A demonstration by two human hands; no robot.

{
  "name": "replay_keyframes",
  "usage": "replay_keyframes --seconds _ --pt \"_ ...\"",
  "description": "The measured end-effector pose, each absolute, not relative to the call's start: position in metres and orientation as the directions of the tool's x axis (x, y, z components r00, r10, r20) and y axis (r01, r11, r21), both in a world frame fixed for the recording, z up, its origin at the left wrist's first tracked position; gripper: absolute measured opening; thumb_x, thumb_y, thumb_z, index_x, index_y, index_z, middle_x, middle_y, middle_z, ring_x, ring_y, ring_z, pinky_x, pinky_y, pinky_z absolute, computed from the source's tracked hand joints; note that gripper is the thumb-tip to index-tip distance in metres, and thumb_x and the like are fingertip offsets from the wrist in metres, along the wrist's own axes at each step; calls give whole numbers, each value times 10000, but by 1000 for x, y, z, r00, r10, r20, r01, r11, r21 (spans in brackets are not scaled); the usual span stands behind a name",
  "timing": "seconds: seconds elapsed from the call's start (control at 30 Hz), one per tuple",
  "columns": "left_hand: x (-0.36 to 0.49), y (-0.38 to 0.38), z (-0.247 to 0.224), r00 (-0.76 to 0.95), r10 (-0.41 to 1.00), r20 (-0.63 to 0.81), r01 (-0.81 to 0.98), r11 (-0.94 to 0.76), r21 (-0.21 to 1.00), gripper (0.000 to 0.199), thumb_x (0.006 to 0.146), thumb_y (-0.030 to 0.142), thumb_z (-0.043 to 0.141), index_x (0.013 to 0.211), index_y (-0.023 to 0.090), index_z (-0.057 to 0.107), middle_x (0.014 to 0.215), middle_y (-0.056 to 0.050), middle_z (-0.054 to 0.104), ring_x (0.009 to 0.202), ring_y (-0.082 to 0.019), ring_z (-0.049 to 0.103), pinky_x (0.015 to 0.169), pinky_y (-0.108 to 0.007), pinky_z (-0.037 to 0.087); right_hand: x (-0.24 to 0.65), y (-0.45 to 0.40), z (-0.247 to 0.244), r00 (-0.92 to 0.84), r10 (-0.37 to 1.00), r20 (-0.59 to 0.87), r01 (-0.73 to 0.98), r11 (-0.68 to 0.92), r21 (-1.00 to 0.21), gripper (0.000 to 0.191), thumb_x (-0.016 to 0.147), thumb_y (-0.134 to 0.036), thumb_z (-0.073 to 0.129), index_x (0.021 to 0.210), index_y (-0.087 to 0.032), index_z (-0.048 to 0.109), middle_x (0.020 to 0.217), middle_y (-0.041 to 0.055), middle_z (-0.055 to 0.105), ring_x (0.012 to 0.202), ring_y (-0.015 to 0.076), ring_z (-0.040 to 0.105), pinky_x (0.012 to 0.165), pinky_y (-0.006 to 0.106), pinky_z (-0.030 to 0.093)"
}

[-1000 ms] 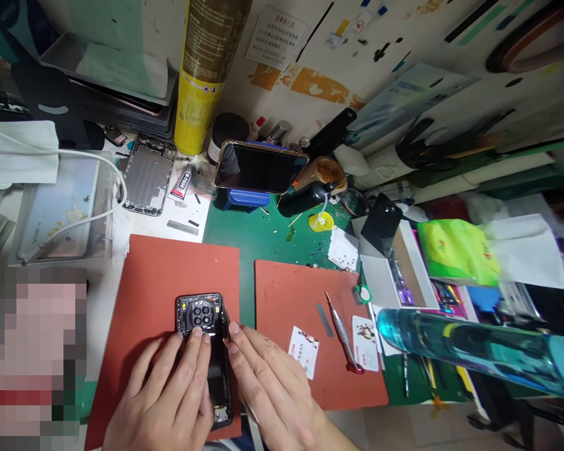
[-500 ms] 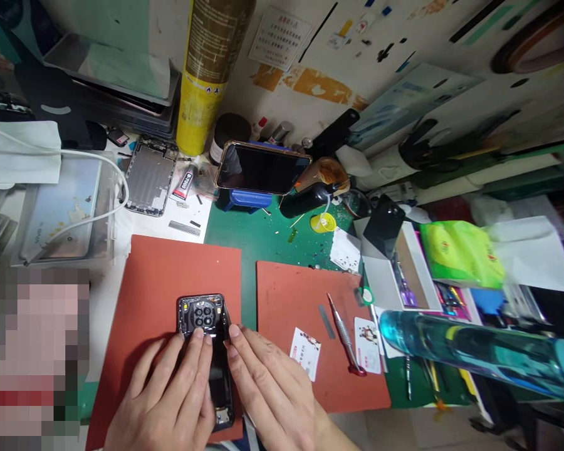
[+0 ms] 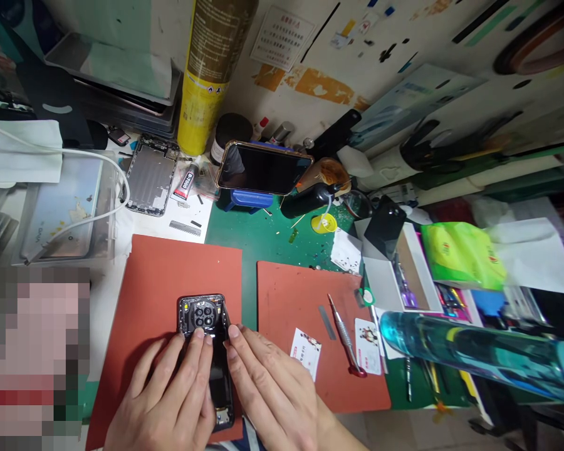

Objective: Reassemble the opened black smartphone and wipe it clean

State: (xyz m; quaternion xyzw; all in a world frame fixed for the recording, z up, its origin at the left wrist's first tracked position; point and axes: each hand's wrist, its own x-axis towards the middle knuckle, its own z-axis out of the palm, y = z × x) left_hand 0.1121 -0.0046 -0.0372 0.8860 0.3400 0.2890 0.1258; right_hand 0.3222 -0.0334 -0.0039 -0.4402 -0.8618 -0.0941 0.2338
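A smartphone [image 3: 220,369] with its back cover off lies on the left red mat, its round camera cluster facing up at the far end. My left hand [image 3: 169,388] holds it from the left, with fingers laid across the back below the cameras. Along the right edge, my right hand [image 3: 272,382] grips the phone, its fingers close together and fingertips at the rim. Whether a small piece sits under those fingertips, I cannot tell. Both thumbs are mostly hidden.
On the right red mat [image 3: 282,300] lie a screwdriver [image 3: 343,332], a thin metal strip and two cards. A blue bottle [image 3: 451,341] juts in from the right. Behind stand another phone on a blue stand [image 3: 249,199] and a yellow spray can [image 3: 200,113].
Both hands and the smartphone keep nearly the same position. The whole view has shifted very slightly.
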Motion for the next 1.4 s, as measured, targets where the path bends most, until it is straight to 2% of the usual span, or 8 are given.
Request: replay_keyframes --seconds 0.2,0.33,0.47,0.6,0.77,1.0,1.17,1.4 --pt "112 -5 -37 602 679 420 534 -733 421 410 947 137 666 1340 35 724 1385 -139 752 1240 -328 641 1235 -490 345 323 -36 -5 -497 718 488 800 597 -64 316 1005 2 444 1022 34 759 1020 288 828 1097 378 810 936 438 706" --pt "112 -6 -38 601 683 415 537 -730 423 419 963 152 662 1363 41 713 1396 -131 747 1248 -327 639 1230 -488 347 326 -37 -4 -494 721 486 798 598 -75 303 1009 -11 464 1041 18 764 1037 275 834 1231 375 755 951 442 705" --pt "112 -7 -38 602 679 421 532 -734 423 422 952 142 669 1358 35 714 1398 -139 744 1247 -331 641 1224 -495 352 328 -36 -7 -448 733 513 796 588 -144 282 1014 -27 492 1069 28 763 1085 295 823 1329 382 695 947 440 709" --pt "112 -7 -39 602 678 422 535 -734 419 415 952 145 669 1349 34 718 1396 -143 745 1249 -334 640 1227 -503 353 327 -34 -11 -349 753 557 803 547 -236 253 1015 -12 519 1104 32 752 1091 306 818 1250 355 748 891 421 720" --pt "111 -8 -39 600 684 414 542 -729 418 429 959 160 664 1371 47 707 1415 -133 736 1265 -327 634 1241 -497 343 329 -35 -8 -272 812 517 808 484 -335 256 985 30 572 1191 18 723 1131 295 816 1179 311 787 854 379 723" --pt "111 -7 -38 607 680 411 537 -733 418 442 945 145 668 1374 44 703 1413 -130 738 1273 -323 629 1248 -492 341 335 -38 -8 -177 864 471 758 425 -494 447 1006 13 554 1434 -77 645 1247 221 808 1161 309 801 858 420 737" --pt "111 -8 -37 606 682 409 535 -730 425 445 947 152 671 1377 44 702 1414 -127 738 1255 -320 639 1249 -489 338 335 -41 -19 -127 832 540 729 448 -518 573 945 67 624 1498 -82 617 1276 207 801 1156 333 803 871 450 744" --pt "111 -7 -37 608 682 407 537 -731 421 433 948 155 681 1366 45 710 1406 -123 743 1247 -320 638 1249 -487 333 333 -43 -21 -56 840 540 744 396 -538 610 918 86 646 1486 -137 645 1247 156 820 1075 313 829 838 433 758"
